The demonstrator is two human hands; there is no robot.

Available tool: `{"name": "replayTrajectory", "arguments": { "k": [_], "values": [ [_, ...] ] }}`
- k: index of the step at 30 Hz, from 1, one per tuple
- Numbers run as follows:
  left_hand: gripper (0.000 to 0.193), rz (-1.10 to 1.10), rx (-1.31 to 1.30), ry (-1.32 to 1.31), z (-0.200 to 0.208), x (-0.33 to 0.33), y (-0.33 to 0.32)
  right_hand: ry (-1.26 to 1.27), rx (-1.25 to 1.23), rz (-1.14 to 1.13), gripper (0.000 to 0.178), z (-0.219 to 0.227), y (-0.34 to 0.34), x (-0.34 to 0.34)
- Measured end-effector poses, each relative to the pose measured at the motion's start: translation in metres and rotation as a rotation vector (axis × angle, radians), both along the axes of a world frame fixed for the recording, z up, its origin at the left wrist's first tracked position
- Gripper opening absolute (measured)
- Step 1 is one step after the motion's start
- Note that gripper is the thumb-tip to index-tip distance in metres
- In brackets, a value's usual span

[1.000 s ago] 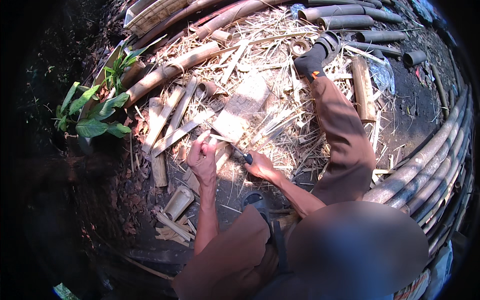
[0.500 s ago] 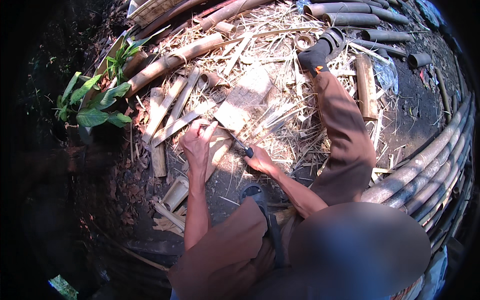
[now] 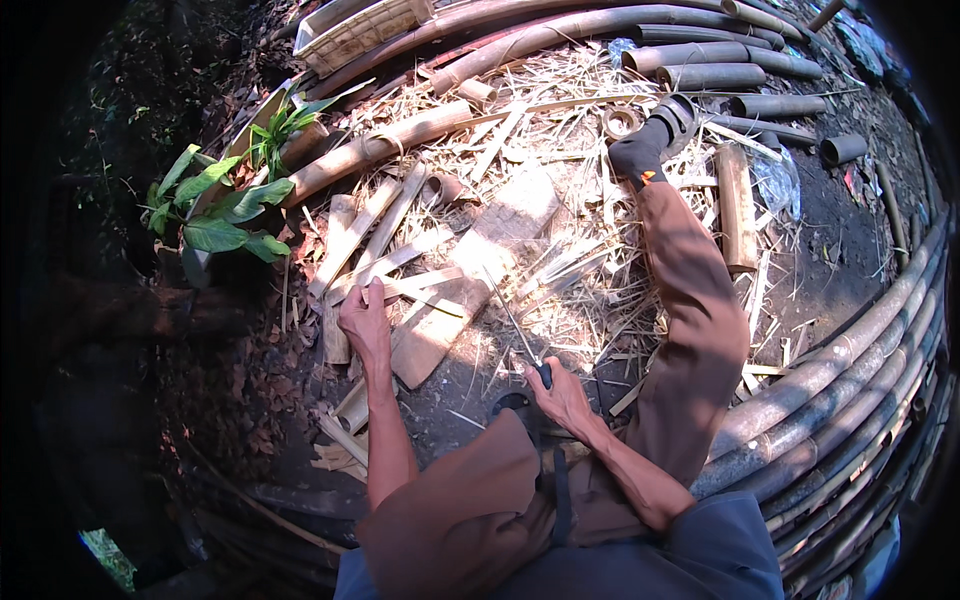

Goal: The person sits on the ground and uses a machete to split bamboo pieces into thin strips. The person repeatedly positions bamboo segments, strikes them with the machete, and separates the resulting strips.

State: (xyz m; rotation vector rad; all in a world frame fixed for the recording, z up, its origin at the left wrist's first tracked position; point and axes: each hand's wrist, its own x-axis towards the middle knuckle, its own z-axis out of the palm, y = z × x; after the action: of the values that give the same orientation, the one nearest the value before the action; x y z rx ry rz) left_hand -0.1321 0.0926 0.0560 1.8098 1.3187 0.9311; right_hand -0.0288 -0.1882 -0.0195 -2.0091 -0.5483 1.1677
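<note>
My left hand [image 3: 366,325] is closed, its thumb and fingers pinching a pale bamboo strip [image 3: 425,280] that reaches rightward over a flat wooden board [image 3: 425,345]. A second thin strip lies just below it, and whether my fingers hold that one too is unclear. My right hand [image 3: 565,397] grips the dark handle of a knife [image 3: 517,325]. The long thin blade points up and left, with its tip over the board and apart from the strip. Split bamboo pieces [image 3: 355,235] lie to the left of the board.
Bamboo shavings [image 3: 570,270] cover the ground around the board. My outstretched leg [image 3: 690,290] lies on the right, beside a short bamboo length [image 3: 736,205]. Long bamboo poles [image 3: 800,385] curve along the right. A leafy plant [image 3: 215,235] and a plastic crate [image 3: 360,35] are at the far left.
My hands have moved apart: the right hand with the knife drew back toward my body and right, the left moved slightly left and down. The strip in my left hand now shows clearly.
</note>
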Motion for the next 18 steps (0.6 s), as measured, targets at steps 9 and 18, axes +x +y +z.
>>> {"name": "replayTrajectory", "arguments": {
  "k": [9,18],
  "values": [
    [0.042,0.071,-0.177,0.100,-0.017,0.008,-0.035,0.014,0.207,0.193,0.045,0.028,0.044,-0.013],
    [0.054,0.042,-0.093,0.218,-0.016,0.013,-0.046,-0.114,0.251,0.114,0.042,-0.022,0.068,-0.023]
  ]
}}
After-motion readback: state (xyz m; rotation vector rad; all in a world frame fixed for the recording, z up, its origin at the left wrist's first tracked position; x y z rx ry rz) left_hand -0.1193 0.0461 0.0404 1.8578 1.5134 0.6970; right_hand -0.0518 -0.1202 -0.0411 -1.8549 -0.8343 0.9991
